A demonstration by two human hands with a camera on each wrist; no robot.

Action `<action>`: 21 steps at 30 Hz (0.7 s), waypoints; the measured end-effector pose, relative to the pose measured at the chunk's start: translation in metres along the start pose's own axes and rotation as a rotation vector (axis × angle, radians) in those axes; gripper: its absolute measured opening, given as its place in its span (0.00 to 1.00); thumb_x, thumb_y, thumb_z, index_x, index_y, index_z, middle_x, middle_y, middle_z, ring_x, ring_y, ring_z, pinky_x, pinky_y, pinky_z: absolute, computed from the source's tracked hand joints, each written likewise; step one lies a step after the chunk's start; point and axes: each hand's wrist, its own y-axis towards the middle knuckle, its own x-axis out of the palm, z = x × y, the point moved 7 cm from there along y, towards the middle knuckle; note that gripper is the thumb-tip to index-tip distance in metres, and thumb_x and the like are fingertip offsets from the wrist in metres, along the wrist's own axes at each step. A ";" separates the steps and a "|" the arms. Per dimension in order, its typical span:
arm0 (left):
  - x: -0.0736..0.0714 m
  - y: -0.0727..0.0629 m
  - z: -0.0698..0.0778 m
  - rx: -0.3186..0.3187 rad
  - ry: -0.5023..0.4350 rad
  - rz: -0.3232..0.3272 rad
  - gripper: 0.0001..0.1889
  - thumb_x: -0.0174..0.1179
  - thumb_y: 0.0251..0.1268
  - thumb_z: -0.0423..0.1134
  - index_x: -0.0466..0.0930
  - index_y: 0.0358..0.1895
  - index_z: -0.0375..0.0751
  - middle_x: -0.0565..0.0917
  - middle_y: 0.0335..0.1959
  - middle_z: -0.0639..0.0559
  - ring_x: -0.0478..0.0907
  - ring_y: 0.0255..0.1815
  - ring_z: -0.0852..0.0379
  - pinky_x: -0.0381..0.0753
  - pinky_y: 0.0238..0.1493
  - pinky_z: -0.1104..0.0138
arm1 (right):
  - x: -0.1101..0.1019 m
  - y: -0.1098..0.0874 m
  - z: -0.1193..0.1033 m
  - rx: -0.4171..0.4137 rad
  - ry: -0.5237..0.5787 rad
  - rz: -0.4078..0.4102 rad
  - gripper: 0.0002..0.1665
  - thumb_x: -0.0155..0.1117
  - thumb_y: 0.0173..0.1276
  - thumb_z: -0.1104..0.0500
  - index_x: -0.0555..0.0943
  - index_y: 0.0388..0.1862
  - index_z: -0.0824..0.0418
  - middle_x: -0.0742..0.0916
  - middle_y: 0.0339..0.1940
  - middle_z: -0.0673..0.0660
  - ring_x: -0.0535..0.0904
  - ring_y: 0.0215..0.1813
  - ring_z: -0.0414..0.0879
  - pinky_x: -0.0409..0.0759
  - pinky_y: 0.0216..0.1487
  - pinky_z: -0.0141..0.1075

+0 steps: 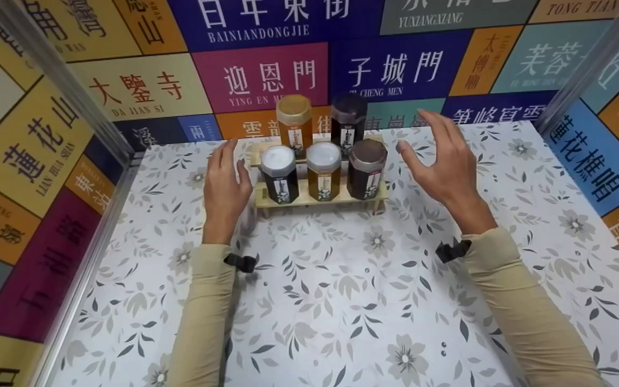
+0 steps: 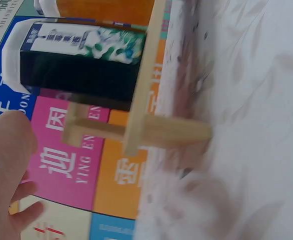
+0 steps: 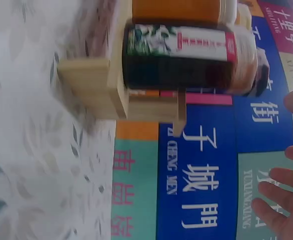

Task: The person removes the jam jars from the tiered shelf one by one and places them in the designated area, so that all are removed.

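A small two-step wooden rack (image 1: 320,201) stands toward the back of the table and bears several labelled jars. In front are a dark jar with a white lid (image 1: 280,174), an amber jar with a white lid (image 1: 324,172) and a dark jar with a brown lid (image 1: 367,171). Behind them stand an amber jar with a yellowish lid (image 1: 294,123) and a dark jar with a black lid (image 1: 348,126). My left hand (image 1: 225,188) is just left of the rack, holding nothing. My right hand (image 1: 445,161) hovers to its right, fingers spread, touching no jar.
A floral white cloth (image 1: 320,301) covers the table. Colourful panels with Chinese lettering (image 1: 266,72) rise behind it and at both sides. Metal posts (image 1: 81,80) stand at the corners. Each wrist wears a dark strap (image 1: 453,251).
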 end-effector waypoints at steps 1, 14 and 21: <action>0.005 -0.003 -0.003 -0.025 -0.060 -0.015 0.24 0.55 0.83 0.35 0.74 0.77 0.40 0.79 0.72 0.37 0.79 0.72 0.41 0.84 0.67 0.49 | 0.003 -0.003 -0.002 0.003 0.033 -0.002 0.37 0.68 0.77 0.37 0.74 0.81 0.42 0.82 0.75 0.53 0.80 0.74 0.54 0.81 0.68 0.59; 0.067 -0.030 -0.036 -0.331 -0.495 -0.098 0.10 0.60 0.81 0.39 0.80 0.56 0.39 0.86 0.52 0.42 0.86 0.50 0.49 0.85 0.58 0.58 | 0.060 -0.035 -0.013 0.092 0.379 -0.134 0.39 0.72 0.76 0.45 0.72 0.81 0.50 0.82 0.73 0.56 0.84 0.68 0.52 0.87 0.62 0.54; 0.080 -0.044 -0.043 -0.374 -0.495 -0.120 0.09 0.58 0.83 0.42 0.82 0.50 0.40 0.86 0.46 0.44 0.86 0.45 0.50 0.83 0.52 0.60 | 0.075 -0.045 -0.015 0.110 0.457 -0.106 0.49 0.80 0.69 0.46 0.67 0.84 0.54 0.82 0.73 0.55 0.82 0.71 0.50 0.87 0.64 0.50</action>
